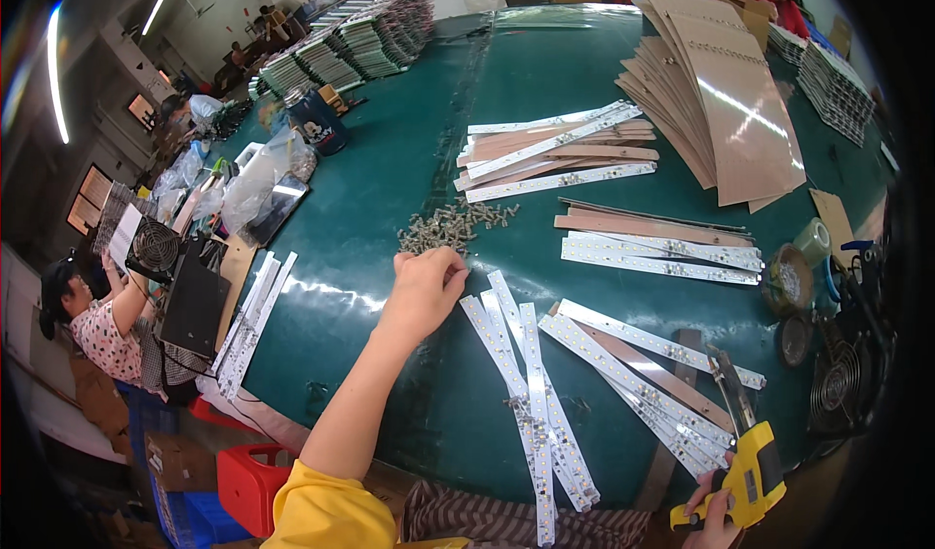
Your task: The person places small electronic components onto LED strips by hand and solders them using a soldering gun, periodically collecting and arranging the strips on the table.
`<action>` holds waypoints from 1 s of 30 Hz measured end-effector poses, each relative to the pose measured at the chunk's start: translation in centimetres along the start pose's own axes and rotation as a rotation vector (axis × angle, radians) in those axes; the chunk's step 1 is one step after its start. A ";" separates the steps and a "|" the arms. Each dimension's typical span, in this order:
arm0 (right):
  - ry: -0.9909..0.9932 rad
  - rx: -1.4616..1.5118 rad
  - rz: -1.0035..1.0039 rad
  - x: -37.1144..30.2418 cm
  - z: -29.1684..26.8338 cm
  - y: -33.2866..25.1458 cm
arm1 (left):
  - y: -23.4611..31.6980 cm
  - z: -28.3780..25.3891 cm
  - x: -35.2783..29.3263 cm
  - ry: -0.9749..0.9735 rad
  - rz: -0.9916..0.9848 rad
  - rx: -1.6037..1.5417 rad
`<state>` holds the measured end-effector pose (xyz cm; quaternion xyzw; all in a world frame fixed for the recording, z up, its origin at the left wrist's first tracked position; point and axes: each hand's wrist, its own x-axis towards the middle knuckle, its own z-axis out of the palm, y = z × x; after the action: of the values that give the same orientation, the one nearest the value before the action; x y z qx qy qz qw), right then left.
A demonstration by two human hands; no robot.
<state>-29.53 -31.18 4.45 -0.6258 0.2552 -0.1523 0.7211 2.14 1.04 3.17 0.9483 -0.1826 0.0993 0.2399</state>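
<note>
My left hand reaches over the near edge of a heap of small metallic parts. Its fingers are curled together in a pinch, and what they hold, if anything, is hidden. At the lower right, my right hand grips a yellow and black soldering gun by its handle, with the metal tip pointing up and away. Between the hands lie crossed white LED strips with small components on them. A fan of more LED strips and a brown strip lies just left of the gun's tip.
The green table also carries two further piles of strips, stacked brown panels, a solder spool and a small fan. A dark bottle stands far left. A co-worker sits at the left edge.
</note>
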 end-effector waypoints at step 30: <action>-0.124 -0.154 0.061 -2.6 -0.5 -0.3 | 16.5 6.3 -8.7 -0.137 0.100 -0.398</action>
<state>-31.96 -30.20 5.13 -0.6794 0.2400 -0.0712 0.6897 -11.68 -12.97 2.29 0.8765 -0.2615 0.0084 0.4040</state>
